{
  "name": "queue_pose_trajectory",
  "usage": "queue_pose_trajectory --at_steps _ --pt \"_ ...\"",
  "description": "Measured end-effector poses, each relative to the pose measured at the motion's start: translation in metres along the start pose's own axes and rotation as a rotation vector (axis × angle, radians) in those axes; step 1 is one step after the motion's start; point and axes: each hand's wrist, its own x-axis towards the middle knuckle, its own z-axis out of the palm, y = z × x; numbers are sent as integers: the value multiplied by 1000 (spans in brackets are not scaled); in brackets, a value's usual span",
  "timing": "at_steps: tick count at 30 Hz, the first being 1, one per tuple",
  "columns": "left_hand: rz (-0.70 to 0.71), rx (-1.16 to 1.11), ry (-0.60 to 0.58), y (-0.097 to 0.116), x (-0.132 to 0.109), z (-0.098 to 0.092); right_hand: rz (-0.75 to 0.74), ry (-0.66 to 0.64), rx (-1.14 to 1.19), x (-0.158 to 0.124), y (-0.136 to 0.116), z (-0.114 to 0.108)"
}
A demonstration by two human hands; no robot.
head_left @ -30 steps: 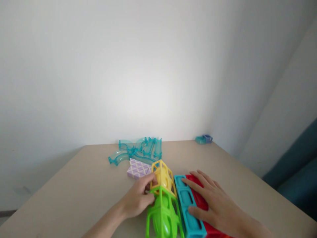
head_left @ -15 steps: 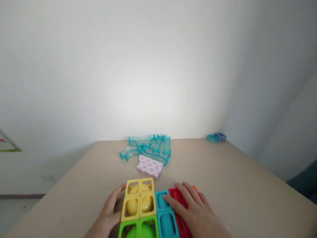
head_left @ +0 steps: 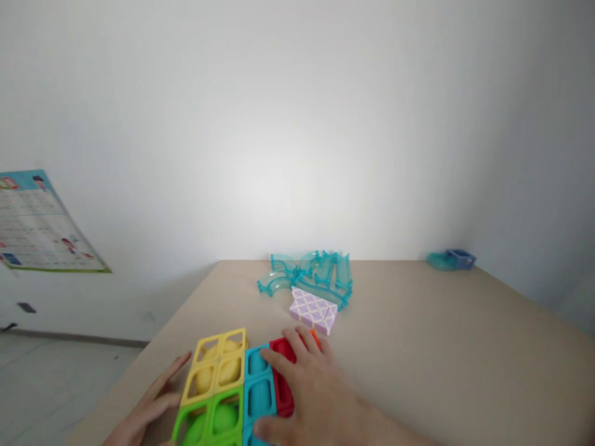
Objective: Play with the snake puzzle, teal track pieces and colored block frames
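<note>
A flat group of chunky plastic blocks with rounded openings lies on the near part of the table. It includes a yellow block (head_left: pixel 216 365), a green block (head_left: pixel 225 419), a blue block (head_left: pixel 259 397) and a red block (head_left: pixel 282 390), set side by side; a bit of orange shows past the red one. My left hand (head_left: pixel 151 399) is at the left of the yellow and green blocks, fingers stretched and thumb apart. Spread over the blue and red blocks is my right hand (head_left: pixel 311 387), its palm hiding much of the red. The near end of the group is cut off.
Behind the blocks lies a lavender, white-lined angular piece (head_left: pixel 313 310). Teal see-through curved and straight track pieces (head_left: pixel 309 275) are beyond it, near the wall. A small blue container (head_left: pixel 461 259) and a teal piece (head_left: pixel 440 261) sit far right. A poster (head_left: pixel 49 223) hangs left.
The view has turned left, showing more of the poster. The blocks and both hands now sit further left in view. My left hand's fingers have straightened; my right thumb now shows over the blue block.
</note>
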Motion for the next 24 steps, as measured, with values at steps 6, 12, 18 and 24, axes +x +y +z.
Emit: queue_pose_trajectory --at_steps 6,12,18,24 --pt "21 212 35 38 33 -2 78 149 75 -5 3 -1" --pt "273 408 -92 72 38 15 29 371 196 -6 39 -20" --pt "329 672 -4 56 15 1 2 443 126 -4 37 -16" --pt "307 762 94 60 1 2 116 423 66 0 26 1"
